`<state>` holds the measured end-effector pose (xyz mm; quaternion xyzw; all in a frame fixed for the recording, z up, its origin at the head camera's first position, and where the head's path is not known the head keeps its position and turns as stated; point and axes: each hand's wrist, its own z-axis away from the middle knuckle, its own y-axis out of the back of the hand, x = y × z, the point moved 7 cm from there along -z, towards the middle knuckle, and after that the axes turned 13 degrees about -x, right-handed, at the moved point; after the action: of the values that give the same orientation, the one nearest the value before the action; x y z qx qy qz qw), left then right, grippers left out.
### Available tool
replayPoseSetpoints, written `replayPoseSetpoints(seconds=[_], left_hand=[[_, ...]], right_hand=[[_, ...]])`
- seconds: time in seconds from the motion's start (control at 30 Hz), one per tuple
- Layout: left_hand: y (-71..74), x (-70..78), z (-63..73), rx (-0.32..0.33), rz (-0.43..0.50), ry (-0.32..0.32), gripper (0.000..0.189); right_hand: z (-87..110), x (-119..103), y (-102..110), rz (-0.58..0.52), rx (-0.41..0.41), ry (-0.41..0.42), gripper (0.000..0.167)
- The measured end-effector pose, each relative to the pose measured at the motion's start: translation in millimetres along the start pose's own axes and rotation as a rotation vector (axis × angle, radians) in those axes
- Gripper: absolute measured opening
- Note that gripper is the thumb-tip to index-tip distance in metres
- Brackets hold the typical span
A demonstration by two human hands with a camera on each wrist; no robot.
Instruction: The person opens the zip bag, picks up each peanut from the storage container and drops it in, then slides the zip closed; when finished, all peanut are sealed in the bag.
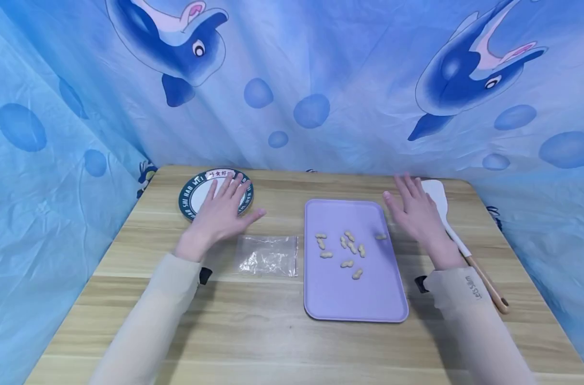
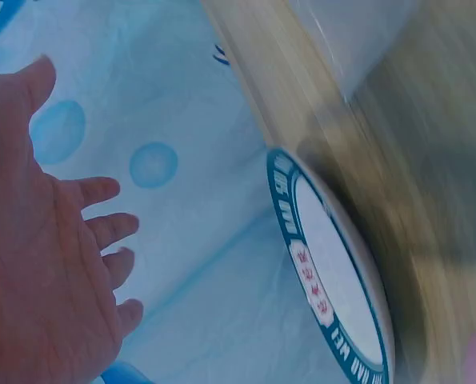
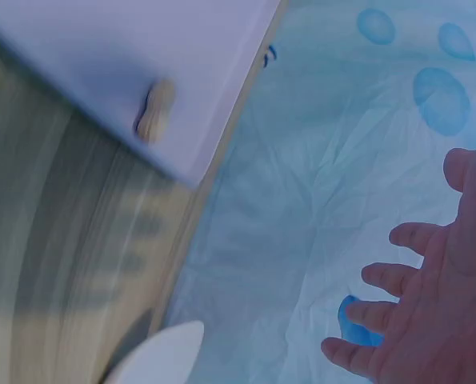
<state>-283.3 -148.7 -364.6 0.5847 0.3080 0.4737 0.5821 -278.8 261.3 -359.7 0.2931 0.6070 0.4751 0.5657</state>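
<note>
My left hand (image 1: 219,211) is spread above the plate (image 1: 185,202), a white one with a dark green lettered rim, and overlaps it in the head view. It holds nothing; the left wrist view shows its bare palm (image 2: 46,264) and spread fingers. To the right, my right hand (image 1: 417,214) is also spread, between the purple tray (image 1: 354,299) and the spatula (image 1: 436,195) with white head and wooden handle. Several unshelled peanuts (image 1: 351,247) lie scattered on the tray. A clear plastic bag (image 1: 267,256) lies flat between the left hand and the tray.
The wooden table (image 1: 253,342) ends at the back against a blue curtain (image 1: 359,69) printed with dolphins and bubbles. More curtain hangs along both sides. The spatula's handle (image 1: 489,283) runs beside the right forearm toward the table's right edge.
</note>
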Motion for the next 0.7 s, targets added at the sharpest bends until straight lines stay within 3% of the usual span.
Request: replayPoseSetpoints(seconds=[0.23, 0.4, 0.53, 0.7], left_hand=[[-14.7, 30.9, -2.4, 0.031, 0.042, -0.168, 0.094], [-32.6, 50.8, -1.8, -0.052, 0.058, -0.258, 0.098], [-48.0, 64.0, -1.3, -0.138, 0.062, -0.272, 0.103], [-66.8, 75.8, -1.2, -0.239, 0.087, -0.239, 0.107]], right_hand=[[0.8, -13.8, -10.3, -0.135, 0.086, 0.057, 0.074], [0.2, -24.9, -20.5, -0.278, 0.120, 0.098, 0.068], [-2.4, -33.7, -31.5, -0.400, 0.108, 0.123, 0.062], [-4.9, -43.9, -43.4, -0.480, 0.099, 0.133, 0.054]])
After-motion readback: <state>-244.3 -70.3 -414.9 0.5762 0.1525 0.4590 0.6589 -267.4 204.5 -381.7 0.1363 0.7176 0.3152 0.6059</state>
